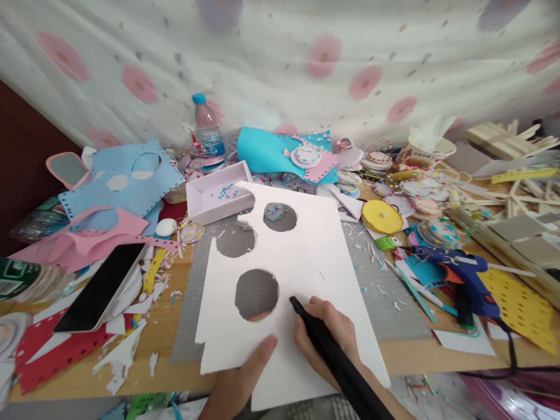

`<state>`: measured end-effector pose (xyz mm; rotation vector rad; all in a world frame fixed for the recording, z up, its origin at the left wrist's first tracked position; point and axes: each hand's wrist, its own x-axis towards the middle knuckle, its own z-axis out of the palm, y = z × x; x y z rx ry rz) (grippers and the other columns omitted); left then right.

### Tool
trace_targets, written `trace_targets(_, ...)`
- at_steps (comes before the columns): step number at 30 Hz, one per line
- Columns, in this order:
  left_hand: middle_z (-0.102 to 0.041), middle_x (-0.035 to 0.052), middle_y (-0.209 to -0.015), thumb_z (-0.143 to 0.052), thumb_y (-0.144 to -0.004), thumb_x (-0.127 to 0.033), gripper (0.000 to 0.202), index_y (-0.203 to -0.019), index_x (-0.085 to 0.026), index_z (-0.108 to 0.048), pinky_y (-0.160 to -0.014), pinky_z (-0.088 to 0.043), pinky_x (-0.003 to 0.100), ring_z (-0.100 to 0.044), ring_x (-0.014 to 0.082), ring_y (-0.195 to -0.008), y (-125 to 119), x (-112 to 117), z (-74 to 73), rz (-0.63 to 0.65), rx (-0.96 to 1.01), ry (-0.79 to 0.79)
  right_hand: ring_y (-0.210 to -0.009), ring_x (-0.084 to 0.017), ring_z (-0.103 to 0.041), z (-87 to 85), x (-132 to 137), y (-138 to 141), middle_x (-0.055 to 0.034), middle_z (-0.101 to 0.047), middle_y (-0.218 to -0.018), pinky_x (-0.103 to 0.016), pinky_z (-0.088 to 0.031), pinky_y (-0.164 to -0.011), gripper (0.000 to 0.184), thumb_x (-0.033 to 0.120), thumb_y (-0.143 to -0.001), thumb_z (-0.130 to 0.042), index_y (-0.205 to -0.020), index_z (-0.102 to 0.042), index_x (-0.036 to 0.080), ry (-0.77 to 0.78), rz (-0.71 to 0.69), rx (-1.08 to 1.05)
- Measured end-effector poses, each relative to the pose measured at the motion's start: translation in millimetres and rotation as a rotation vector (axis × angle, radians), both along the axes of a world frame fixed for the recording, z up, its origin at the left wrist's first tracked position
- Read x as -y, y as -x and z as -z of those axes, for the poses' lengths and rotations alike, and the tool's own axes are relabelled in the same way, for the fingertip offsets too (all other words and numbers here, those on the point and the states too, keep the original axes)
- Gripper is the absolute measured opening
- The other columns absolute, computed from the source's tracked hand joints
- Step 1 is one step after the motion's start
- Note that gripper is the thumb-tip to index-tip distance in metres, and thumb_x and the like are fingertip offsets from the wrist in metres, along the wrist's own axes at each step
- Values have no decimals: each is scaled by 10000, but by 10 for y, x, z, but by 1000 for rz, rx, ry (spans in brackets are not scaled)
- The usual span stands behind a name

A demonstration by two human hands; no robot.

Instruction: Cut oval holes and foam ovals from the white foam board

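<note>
A white sheet (315, 251) of paper or thin board lies before me, with round holes cut through it and one hole breaking into its left edge. My left hand (245, 373) pinches its lower left part, thumb on top; a bit of finger shows under the sheet through the lowest hole. In my right hand (328, 332) is a long black pen-like tool (335, 359), its tip at the sheet just right of that hole. The tool's exact kind does not show. Beneath the sheet lies a grey cutting mat (385, 309).
At left are a phone (100, 289), cut blue foam (122, 169) and a bottle (209, 131). A lilac box (214, 198) stands behind the sheet. A blue glue gun (464, 268), yellow disc (382, 217) and wooden sticks (503, 140) lie at right. Scraps surround the mat.
</note>
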<state>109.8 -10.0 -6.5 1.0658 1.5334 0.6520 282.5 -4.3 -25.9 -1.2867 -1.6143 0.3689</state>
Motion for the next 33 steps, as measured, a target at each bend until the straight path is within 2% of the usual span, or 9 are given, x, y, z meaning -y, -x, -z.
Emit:
trace_targets(5, -733, 85, -1086, -670, -733, -553, 510, -1107, -207, -687, -1196, -156, 483, -446, 319, -1328, 8, -5, -10, 10, -27, -6, -461, -86, -431, 5, -14, 5, 68, -449, -639, -198, -346, -454, 203, 106, -803, -549, -903, -446, 250, 12, 6, -14)
trace_targets(14, -712, 85, -1142, -673, -734, -479, 434, -1074, -212, -694, -1200, -147, 479, -361, 311, -1387, 20, 9, 30, -10, -37, 7, -495, -130, -572, 13, -11, 64, 50, -557, -631, -218, -391, -472, 115, 176, -828, -514, -869, -451, 263, 85, 92, -56)
trace_targets(20, -734, 72, -1087, -676, -729, -494, 433, -1067, -224, -702, -1204, -144, 461, -399, 301, -1366, 15, 3, 25, 1, -29, -21, -595, -160, -658, 8, -5, 76, 48, -584, -618, -214, -423, -492, 98, 188, -827, -512, -846, -450, 262, 147, 108, -76)
trace_targets(28, -730, 56, -1104, -667, -734, -500, 423, -1072, -248, -701, -1201, -172, 453, -426, 297, -1349, 29, 11, 12, 24, -57, -30, -472, -104, -522, 29, -26, 64, 62, -531, -598, -206, -373, -466, 100, 176, -829, -507, -820, -437, 246, 167, 65, -86)
trace_targets(33, -708, 54, -1157, -649, -755, -483, 424, -1098, -238, -692, -1201, -175, 468, -396, 302, -1368, 17, 3, 13, 15, -36, -6, -468, -100, -442, 16, -46, 6, 66, -470, -593, -216, -348, -465, 111, 178, -817, -530, -806, -440, 242, 151, -35, -143)
